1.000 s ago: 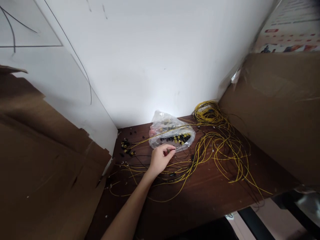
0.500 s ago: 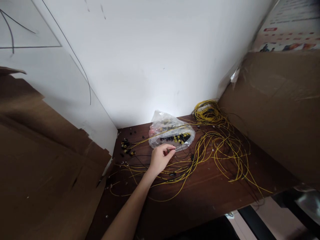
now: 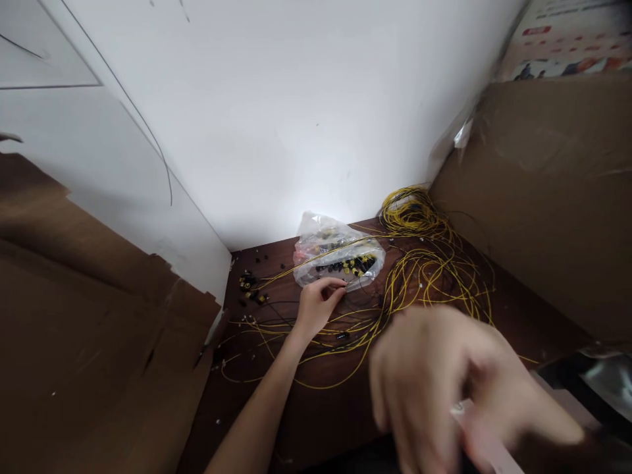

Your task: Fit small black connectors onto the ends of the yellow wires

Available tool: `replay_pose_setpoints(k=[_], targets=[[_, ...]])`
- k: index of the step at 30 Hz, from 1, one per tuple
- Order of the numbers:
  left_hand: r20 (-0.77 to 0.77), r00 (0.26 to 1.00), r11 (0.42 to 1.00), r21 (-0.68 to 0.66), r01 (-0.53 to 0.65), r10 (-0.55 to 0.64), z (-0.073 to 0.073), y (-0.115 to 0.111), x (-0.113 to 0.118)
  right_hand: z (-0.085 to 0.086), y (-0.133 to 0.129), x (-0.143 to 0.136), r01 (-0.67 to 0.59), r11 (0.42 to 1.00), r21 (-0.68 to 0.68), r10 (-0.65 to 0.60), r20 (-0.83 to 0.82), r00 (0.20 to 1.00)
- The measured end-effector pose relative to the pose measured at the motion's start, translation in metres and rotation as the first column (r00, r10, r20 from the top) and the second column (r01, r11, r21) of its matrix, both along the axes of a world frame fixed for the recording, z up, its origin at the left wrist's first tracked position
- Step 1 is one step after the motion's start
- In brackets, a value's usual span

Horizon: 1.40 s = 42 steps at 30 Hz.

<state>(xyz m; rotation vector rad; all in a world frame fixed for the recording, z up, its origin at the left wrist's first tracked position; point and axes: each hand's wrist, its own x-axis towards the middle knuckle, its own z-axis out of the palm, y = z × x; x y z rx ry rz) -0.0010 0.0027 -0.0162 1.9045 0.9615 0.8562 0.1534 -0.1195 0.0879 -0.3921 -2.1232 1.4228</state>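
Note:
My left hand [image 3: 318, 306] is closed in a pinch just in front of a clear plastic bag [image 3: 309, 230]. What lies between its fingertips is too small to make out; thin dark wires run close by. Inside the open bag are many small black and yellow connector-like parts [image 3: 353, 264]. Large and blurred at the lower right, my right hand [image 3: 439, 382] hangs in front of the table with its fingers curled downward. Motion smears its fingers, so whether it grips anything is unclear. Long yellow wires [image 3: 395, 289] spread over the tabletop between and beyond my hands.
Coiled yellow wire [image 3: 412, 214] sits at the back right of the brown tabletop [image 3: 336, 415]. Small black and yellow parts [image 3: 251, 286] lie left of the bag. Cardboard [image 3: 99, 329] stands on the left, a big carton [image 3: 533, 191] on the right, a white wall [image 3: 276, 118] behind.
My right hand has come into view at the lower right, in front of the wires. My left hand keeps its pinch in nearly the same place. The view has shifted slightly.

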Motion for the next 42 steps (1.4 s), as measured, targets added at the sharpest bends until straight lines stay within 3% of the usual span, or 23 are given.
replay_pose_setpoints(k=[2,4,6,8,11,14,27,42], targets=[[0.012,1.0,1.0,0.019,-0.002,0.002,-0.001,0.0,0.0,0.008,0.039,0.005,0.302,0.952,0.052,-0.298,-0.072,0.952],[0.026,1.0,1.0,0.019,0.0,0.0,-0.002,0.001,0.001,-0.004,0.07,0.008,0.616,0.765,0.186,-0.619,-0.052,0.784],[0.043,0.999,1.0,-0.006,0.004,-0.004,-0.002,0.001,0.001,-0.027,0.09,0.011,0.732,0.568,0.375,-0.789,-0.005,0.615],[0.068,0.998,0.999,-0.041,0.01,-0.007,-0.001,0.002,0.001,-0.049,0.099,0.015,0.722,0.472,0.506,-0.835,-0.006,0.55],[0.134,0.991,0.996,-0.088,0.011,0.001,0.001,0.003,0.001,-0.068,0.098,0.019,0.638,0.454,0.622,-0.818,0.008,0.575],[0.194,0.981,0.994,-0.112,0.01,0.012,0.002,0.004,0.0,-0.072,0.093,0.018,0.598,0.445,0.667,-0.805,0.004,0.594],[0.268,0.958,0.958,-0.287,-0.023,0.103,0.006,0.004,-0.003,-0.074,0.089,0.012,0.592,0.493,0.637,-0.778,0.018,0.628],[0.29,0.947,0.962,-0.265,-0.058,0.137,0.008,0.003,-0.002,-0.08,0.092,0.013,0.653,0.522,0.549,-0.784,0.007,0.621]])
